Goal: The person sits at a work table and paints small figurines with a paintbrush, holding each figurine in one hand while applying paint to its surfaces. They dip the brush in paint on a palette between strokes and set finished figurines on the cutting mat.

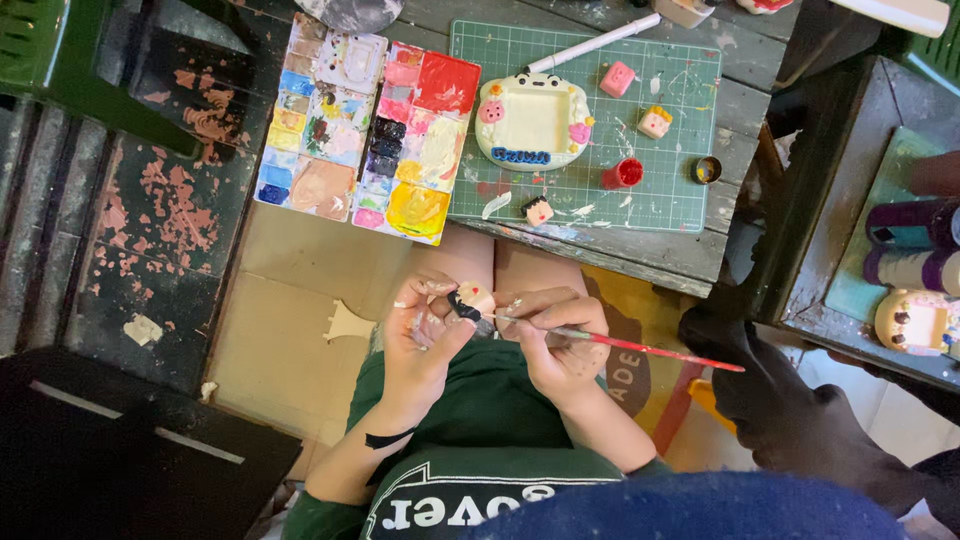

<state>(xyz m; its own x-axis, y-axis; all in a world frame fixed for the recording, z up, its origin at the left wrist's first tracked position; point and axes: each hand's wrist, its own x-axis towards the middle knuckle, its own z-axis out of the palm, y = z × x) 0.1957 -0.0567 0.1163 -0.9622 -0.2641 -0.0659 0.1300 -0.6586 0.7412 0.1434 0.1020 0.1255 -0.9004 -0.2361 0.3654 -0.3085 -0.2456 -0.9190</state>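
Left hand [425, 335] is gripping a small figurine [475, 297]; right hand [560, 335] is grasping a red paintbrush [620, 343], its long axis lying sideways, bristles touching the figurine leftward.

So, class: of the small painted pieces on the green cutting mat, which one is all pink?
The pink cube near the mat's top edge, beside the white pen; the others are cream with coloured tops.

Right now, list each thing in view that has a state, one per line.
Left hand: grip closed on the small figurine.
Right hand: grip closed on the paintbrush, tip at the figurine.
Paint palette: open, wells full of mixed colours.
White frame piece: flat on the cutting mat, partly painted.
Red paint pot: uncapped.
White marker: capped, lying flat.
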